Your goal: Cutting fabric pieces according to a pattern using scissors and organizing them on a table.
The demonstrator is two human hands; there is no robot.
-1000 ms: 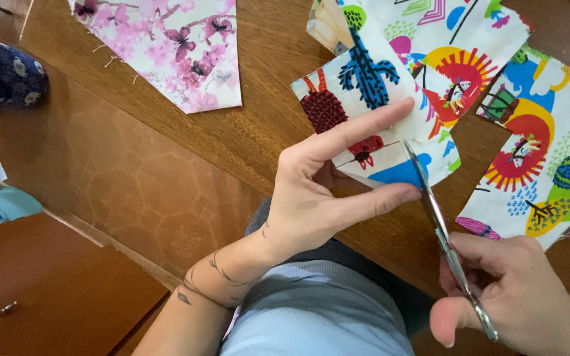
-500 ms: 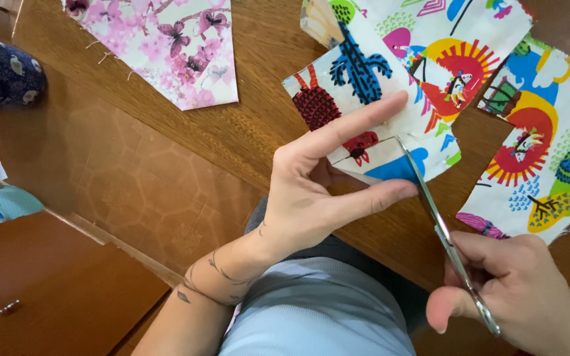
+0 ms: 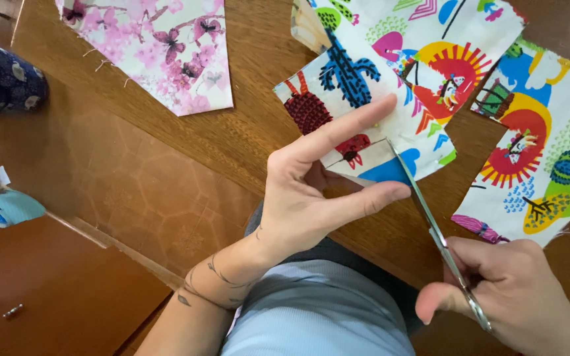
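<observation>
Seen from above, the left hand (image 3: 311,198) pinches a small colourful printed fabric piece (image 3: 357,112) at the edge of a wooden tabletop (image 3: 245,132). The right hand (image 3: 516,296) grips silver scissors (image 3: 437,231), blades touching the fabric's lower edge. A pink floral fabric piece (image 3: 166,46) lies well apart, upper left.

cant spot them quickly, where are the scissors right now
In the head view, the scissors are at lower right, held in the right hand, blade tips at the bright fabric piece beside the left hand.
</observation>
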